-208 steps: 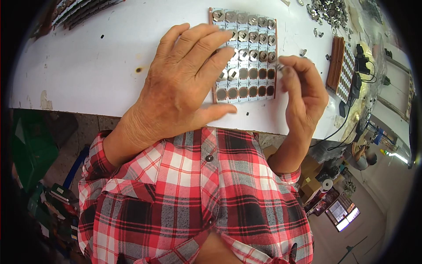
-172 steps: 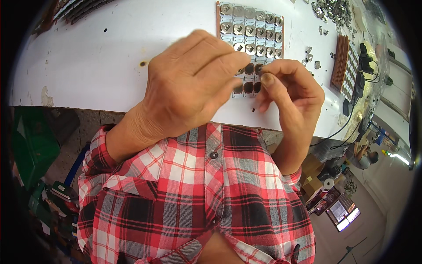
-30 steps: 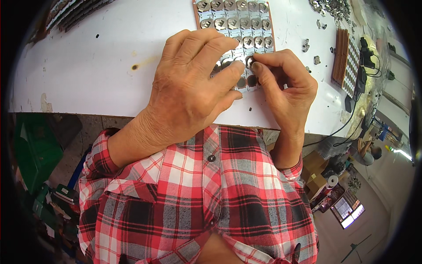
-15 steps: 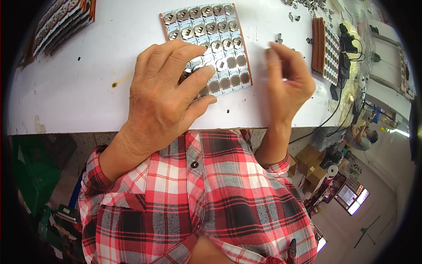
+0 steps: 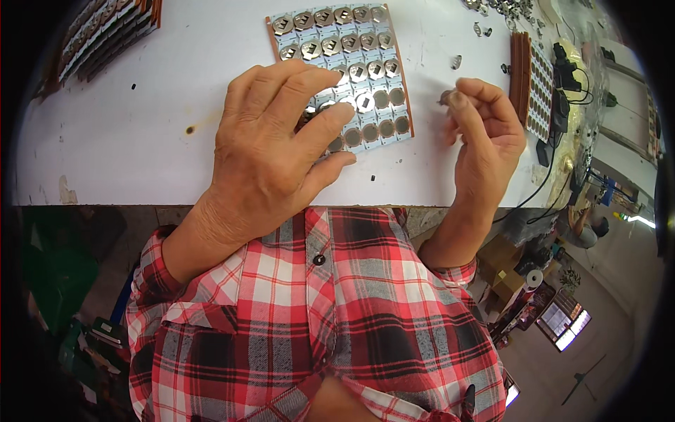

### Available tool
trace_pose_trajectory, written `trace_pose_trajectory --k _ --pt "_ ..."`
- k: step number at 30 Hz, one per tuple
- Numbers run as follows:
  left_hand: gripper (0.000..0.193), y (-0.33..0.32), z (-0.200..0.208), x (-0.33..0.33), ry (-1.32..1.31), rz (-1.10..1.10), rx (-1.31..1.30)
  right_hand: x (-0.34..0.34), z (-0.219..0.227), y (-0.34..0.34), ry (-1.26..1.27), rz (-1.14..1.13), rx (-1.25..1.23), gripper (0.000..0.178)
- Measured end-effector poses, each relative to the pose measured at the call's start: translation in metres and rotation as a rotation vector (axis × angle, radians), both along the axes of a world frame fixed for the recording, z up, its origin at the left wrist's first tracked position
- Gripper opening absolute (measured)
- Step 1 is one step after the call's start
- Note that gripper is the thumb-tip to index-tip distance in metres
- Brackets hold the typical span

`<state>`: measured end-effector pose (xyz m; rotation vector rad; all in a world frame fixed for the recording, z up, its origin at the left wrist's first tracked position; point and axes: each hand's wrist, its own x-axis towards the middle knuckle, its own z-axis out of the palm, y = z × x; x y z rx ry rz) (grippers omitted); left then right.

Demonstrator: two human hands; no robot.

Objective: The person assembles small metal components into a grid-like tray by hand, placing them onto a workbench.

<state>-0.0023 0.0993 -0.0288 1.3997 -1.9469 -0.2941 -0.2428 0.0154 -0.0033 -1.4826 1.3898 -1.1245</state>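
A circuit-board panel point(image 5: 401, 70) with orange side strips lies on the white table, its rows of round cells running away from me. Shiny metal coin-cell holders point(image 5: 310, 48) sit on many cells; bare grey discs point(image 5: 387, 128) show in the nearer right ones. My left hand point(image 5: 260, 151) rests over the panel's near left part, fingers spread, covering several cells. Dark metal pieces show partly beneath its palm. Right of the panel, my right hand point(image 5: 489, 137) is raised, thumb and index finger pinching a small metal holder point(image 5: 446, 98), partly hidden by the fingertips.
Loose metal holders point(image 5: 503, 10) are heaped at the far right, with a few strays nearer. A stack of panels point(image 5: 522, 84) stands on the right beside black adapters and cables point(image 5: 562, 74). More stacked panels point(image 5: 105, 35) lie far left. A person point(image 5: 587, 231) is in the background.
My right hand has moved right and its pinched holder now shows clearly. The whole view has shifted slightly; my left hand keeps its place on the panel.
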Motion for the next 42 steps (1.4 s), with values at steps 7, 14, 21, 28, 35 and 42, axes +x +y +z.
trace_pose_trajectory --k 7,14,21,28,35,42 --pt "0.053 0.000 0.000 -0.002 0.008 0.005 0.007 0.017 0.009 0.016 -0.210 0.204 0.238 0.021" --pt "0.052 0.000 0.001 -0.002 0.025 0.010 0.002 0.014 0.007 0.006 0.122 0.304 -0.046 0.016" --pt "0.053 -0.002 0.004 -0.001 0.115 0.025 -0.027 0.025 0.017 0.010 -0.218 0.324 0.174 0.034" --pt "0.039 -0.004 -0.010 -0.001 0.275 -0.080 -0.207 0.031 0.005 0.018 -0.365 0.587 0.309 0.040" --pt "0.028 -0.008 -0.010 -0.005 0.394 -0.119 -0.201 0.036 0.004 0.025 -0.428 0.509 0.350 0.036" --pt "0.023 -0.003 -0.010 -0.006 0.426 -0.090 -0.094 0.039 0.001 0.041 -0.688 0.387 0.413 0.036"
